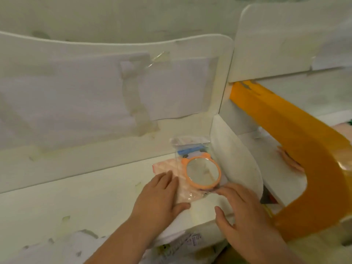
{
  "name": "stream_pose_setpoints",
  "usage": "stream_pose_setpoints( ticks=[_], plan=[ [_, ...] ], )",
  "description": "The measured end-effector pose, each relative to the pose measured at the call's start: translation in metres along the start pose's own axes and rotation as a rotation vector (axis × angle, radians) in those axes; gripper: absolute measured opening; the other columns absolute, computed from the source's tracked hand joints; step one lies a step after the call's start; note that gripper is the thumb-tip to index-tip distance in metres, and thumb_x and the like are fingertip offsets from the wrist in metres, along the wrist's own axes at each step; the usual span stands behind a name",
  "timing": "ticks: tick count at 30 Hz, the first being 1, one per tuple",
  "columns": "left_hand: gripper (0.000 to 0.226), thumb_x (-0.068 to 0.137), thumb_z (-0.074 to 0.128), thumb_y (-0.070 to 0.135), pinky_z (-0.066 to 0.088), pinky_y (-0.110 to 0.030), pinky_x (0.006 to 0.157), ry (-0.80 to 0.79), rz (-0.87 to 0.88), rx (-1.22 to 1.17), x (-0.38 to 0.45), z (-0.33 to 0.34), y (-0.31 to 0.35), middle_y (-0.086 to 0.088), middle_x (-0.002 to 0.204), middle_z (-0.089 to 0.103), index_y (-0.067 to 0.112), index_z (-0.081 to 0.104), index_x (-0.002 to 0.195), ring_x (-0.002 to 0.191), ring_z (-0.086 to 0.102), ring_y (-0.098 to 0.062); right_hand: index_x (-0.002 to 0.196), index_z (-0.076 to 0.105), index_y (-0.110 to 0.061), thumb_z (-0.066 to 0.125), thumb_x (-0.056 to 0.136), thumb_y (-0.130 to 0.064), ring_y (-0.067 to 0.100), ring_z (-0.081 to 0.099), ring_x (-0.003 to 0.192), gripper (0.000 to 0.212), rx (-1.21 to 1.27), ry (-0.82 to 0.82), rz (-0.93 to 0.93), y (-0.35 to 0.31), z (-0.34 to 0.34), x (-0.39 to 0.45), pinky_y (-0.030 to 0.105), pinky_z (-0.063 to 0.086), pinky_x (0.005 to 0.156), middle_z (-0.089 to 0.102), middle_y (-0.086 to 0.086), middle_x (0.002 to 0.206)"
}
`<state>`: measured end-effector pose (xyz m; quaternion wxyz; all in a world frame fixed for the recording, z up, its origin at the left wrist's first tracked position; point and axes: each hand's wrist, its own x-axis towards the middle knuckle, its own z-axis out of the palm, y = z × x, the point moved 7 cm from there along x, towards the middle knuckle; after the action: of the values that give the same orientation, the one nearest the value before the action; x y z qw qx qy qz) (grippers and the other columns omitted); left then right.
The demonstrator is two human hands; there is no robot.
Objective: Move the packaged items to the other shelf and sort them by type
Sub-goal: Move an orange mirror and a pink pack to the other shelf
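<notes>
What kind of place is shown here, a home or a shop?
Probably a shop or stockroom, though I cannot be sure. White shelves with dividers hold goods sealed in clear bags, such as an orange-framed mirror, and paper sheets are taped to the shelf back.

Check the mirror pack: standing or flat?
Standing, tilted back. The mirror pack leans in the shelf corner against the divider, over a pink pack lying flat.

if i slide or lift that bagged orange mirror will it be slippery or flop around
The mirror packet is in glossy clear plastic, so it probably slides easily on the white shelf. The round mirror looks rigid, but the loose bag top may flop. The glass face is likely fragile, so lift it flat.
</notes>
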<state>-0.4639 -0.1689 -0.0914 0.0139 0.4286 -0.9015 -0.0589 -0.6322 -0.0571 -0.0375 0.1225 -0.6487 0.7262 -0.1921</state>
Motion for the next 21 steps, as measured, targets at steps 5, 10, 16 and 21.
stream_pose_setpoints(
  ticks=[5,10,16,21],
  plan=[
    [0.061,0.089,0.038,0.053,0.061,-0.046,0.063,-0.098,0.126,0.263,-0.007,-0.003,-0.006,-0.025,0.115,0.07,0.011,0.069,0.119,0.096,0.071,-0.041,0.127,0.042,-0.039,0.053,0.09,-0.047,0.005,0.035,0.124,0.039,-0.086,0.027,0.085,-0.003,0.012,0.001,0.027,0.038,0.106,0.036,-0.02,0.129],
    [0.068,0.102,0.034,0.03,0.044,-0.052,0.101,-0.254,0.147,0.363,-0.019,-0.006,-0.026,-0.029,0.163,0.011,0.012,0.003,0.159,0.141,0.031,-0.051,0.144,0.025,-0.034,0.049,0.091,-0.052,0.011,0.02,0.141,0.061,-0.172,-0.016,0.134,-0.01,0.028,0.01,0.029,0.027,0.117,0.021,-0.01,0.153],
    [0.094,0.079,0.067,0.012,0.05,-0.041,0.1,-0.03,0.127,0.155,-0.042,-0.038,-0.055,-0.014,0.164,0.026,0.013,0.017,0.159,0.14,0.044,-0.038,0.148,0.031,-0.028,0.055,0.089,-0.047,0.02,0.025,0.144,0.067,-0.295,0.049,0.113,-0.012,0.041,0.03,0.034,0.028,0.117,0.024,0.0,0.159],
    [0.065,0.087,0.066,0.012,0.044,-0.011,0.09,0.29,-0.104,-0.403,-0.073,-0.061,-0.092,0.026,0.139,0.055,0.04,0.05,0.144,0.117,0.061,-0.006,0.134,0.052,-0.022,0.053,0.084,-0.039,0.024,0.039,0.137,0.054,-0.367,0.134,0.018,-0.015,0.05,0.044,0.039,0.031,0.113,0.044,0.006,0.148]
  ],
)
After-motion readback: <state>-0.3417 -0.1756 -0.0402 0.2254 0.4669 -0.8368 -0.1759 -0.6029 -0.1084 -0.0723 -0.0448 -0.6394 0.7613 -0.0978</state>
